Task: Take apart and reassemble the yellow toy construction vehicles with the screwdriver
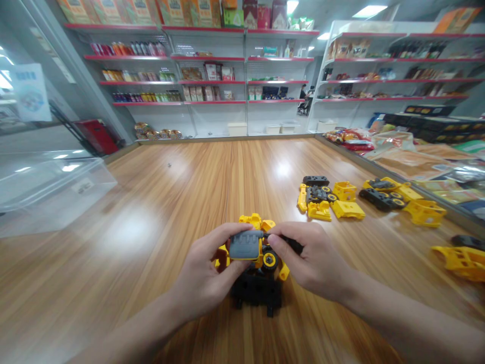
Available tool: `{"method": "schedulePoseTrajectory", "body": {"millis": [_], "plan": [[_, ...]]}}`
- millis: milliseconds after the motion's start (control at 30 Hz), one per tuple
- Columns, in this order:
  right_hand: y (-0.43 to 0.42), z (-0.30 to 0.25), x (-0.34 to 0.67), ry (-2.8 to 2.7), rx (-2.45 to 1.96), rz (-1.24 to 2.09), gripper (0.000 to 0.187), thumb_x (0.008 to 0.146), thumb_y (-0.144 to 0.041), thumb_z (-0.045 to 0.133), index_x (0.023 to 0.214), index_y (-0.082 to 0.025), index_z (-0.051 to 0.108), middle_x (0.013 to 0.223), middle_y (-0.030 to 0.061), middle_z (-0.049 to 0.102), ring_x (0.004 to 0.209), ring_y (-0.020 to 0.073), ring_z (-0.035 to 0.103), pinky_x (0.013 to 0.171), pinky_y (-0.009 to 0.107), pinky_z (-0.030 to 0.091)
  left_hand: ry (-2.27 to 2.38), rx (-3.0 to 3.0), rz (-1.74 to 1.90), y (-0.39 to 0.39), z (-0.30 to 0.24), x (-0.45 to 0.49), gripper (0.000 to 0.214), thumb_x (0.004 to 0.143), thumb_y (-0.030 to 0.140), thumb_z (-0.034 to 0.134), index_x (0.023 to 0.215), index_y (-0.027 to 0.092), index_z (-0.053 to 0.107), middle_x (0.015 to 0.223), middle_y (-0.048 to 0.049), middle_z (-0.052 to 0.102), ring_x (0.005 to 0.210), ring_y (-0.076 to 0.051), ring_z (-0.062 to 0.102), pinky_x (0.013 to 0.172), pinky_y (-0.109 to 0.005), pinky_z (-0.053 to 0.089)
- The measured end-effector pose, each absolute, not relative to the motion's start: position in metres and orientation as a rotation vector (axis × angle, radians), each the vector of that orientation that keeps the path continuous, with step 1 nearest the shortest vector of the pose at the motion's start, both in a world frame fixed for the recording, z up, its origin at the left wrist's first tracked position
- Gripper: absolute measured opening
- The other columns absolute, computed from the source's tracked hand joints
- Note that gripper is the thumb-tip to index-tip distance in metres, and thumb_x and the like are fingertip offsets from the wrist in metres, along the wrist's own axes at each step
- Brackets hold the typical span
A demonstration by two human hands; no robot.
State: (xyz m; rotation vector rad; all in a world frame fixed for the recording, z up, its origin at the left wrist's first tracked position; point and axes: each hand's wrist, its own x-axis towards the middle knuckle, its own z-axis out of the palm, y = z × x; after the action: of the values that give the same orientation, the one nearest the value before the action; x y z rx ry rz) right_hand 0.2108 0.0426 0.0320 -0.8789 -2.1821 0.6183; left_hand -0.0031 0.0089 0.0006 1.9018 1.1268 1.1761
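Observation:
My left hand (pixel 212 265) is closed around a grey ribbed toy part (pixel 245 246) with a yellow edge, thumb below and fingers on top. My right hand (pixel 308 258) grips a screwdriver (pixel 291 243) by its dark handle, its shaft pointing left at the grey part's right side. Whether the tip sits in a screw is too small to tell. Beneath and behind the hands lie yellow toy pieces (pixel 251 219), a black wheel with a yellow hub (pixel 269 260) and a black toy base (pixel 256 289), partly hidden by the hands and the grey part.
Right of my hands lie groups of yellow and black toy vehicle parts (pixel 347 209), with more at the table's right edge (pixel 464 262). A clear plastic bin (pixel 56 192) stands at left. Packaged goods (pixel 409 156) border the wooden table (pixel 182 192) at right; stocked shelves (pixel 212 102) stand behind.

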Motion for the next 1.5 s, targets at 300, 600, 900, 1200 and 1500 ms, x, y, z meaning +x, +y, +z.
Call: {"method": "schedulePoseTrajectory", "body": {"millis": [300,600,900,1200,1500], "plan": [[0.044,0.0322,0.2137,-2.296,-0.87,0.569,0.025,0.094,-0.022,0.048,0.073,-0.015,0.059,0.065,-0.0002,0.055,0.059,0.0104,0.047,0.056,0.025,0.031,1.065,1.914,1.177,0.0081,0.003,-0.0059,0.041,0.082,0.015,0.067,0.121,0.027,0.062,0.112,-0.0067,0.068,0.096,-0.023,0.067,0.078,-0.031,0.056],[0.043,0.0309,0.2132,-2.389,-0.855,0.67,0.028,0.094,-0.02,0.044,0.068,-0.016,0.053,0.06,-0.0026,0.049,0.053,0.0086,0.042,0.052,0.024,0.028,1.007,2.096,1.101,0.0101,0.0086,-0.0057,0.043,0.08,0.009,0.063,0.12,0.024,0.062,0.112,-0.0071,0.067,0.1,-0.022,0.064,0.084,-0.033,0.054],[0.0489,0.0267,0.2151,-2.373,-0.936,0.546,0.022,0.092,-0.019,0.049,0.072,-0.016,0.057,0.065,-0.0004,0.055,0.059,0.0103,0.046,0.057,0.026,0.03,1.016,1.966,1.1,0.0097,0.0098,-0.0067,0.042,0.082,0.015,0.063,0.123,0.026,0.062,0.122,-0.0107,0.059,0.106,-0.026,0.062,0.081,-0.036,0.057],[0.0463,0.029,0.2131,-2.282,-0.939,0.581,0.028,0.095,-0.021,0.045,0.068,-0.016,0.051,0.063,-0.0011,0.052,0.058,0.0103,0.045,0.054,0.026,0.029,1.02,1.809,1.157,0.0084,0.0098,-0.0082,0.037,0.086,0.018,0.065,0.121,0.03,0.063,0.122,-0.0066,0.06,0.106,-0.022,0.062,0.078,-0.028,0.055],[0.0477,0.0284,0.2123,-2.249,-0.916,0.599,0.026,0.095,-0.019,0.046,0.071,-0.016,0.054,0.068,-0.0001,0.054,0.064,0.0112,0.049,0.058,0.026,0.032,1.027,1.827,1.159,0.0094,0.0078,-0.0101,0.037,0.085,0.019,0.066,0.121,0.029,0.063,0.121,-0.0063,0.061,0.106,-0.021,0.061,0.078,-0.027,0.054]]}}
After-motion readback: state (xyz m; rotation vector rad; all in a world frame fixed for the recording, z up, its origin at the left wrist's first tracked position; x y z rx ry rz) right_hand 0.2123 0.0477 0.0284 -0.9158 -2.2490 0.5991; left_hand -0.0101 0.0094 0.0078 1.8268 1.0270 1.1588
